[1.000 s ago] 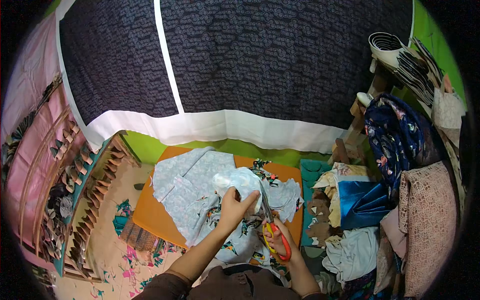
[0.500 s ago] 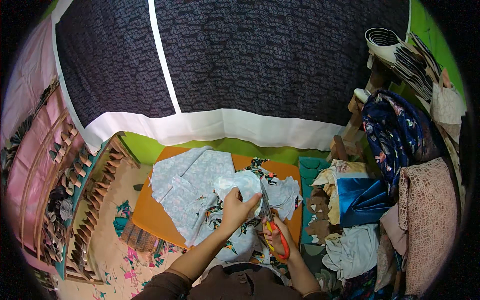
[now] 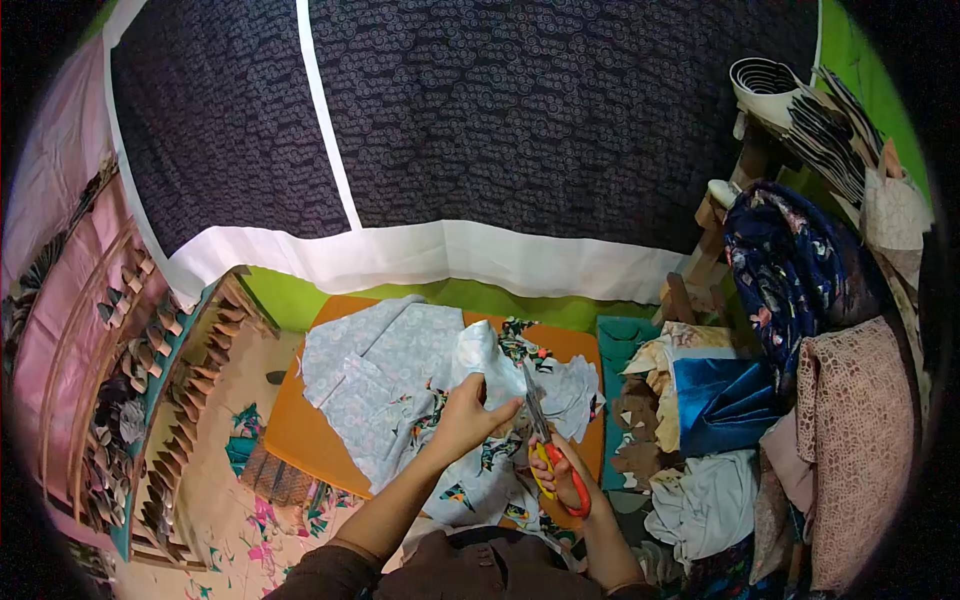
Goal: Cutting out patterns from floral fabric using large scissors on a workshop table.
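Between the thumb and fingers of my left hand (image 3: pixel 468 418) is a small pale white-blue fabric piece (image 3: pixel 486 350), folded up and raised above the table. Scissors (image 3: pixel 541 420) with red and yellow handles sit in my right hand (image 3: pixel 566 468), their blades pointing up beside the piece's right edge. Under both hands spreads a heap of pale cloth (image 3: pixel 385 355) on the orange table (image 3: pixel 285 435). Dark floral scraps (image 3: pixel 522 345) lie behind the held piece, and another pale scrap (image 3: pixel 572 392) lies right of the scissors.
Wooden racks of shoes (image 3: pixel 185 400) stand at the left. Coloured snippets (image 3: pixel 262 520) litter the floor. At the right are blue satin cloth (image 3: pixel 725 405), a crumpled pale cloth (image 3: pixel 708 505), and pink patterned fabric (image 3: pixel 860 440). A dark patterned curtain (image 3: pixel 560 120) hangs behind the table.
The held fabric piece has gone from spread out and rounded to a narrower, folded shape. The scissors have shifted slightly down and right.
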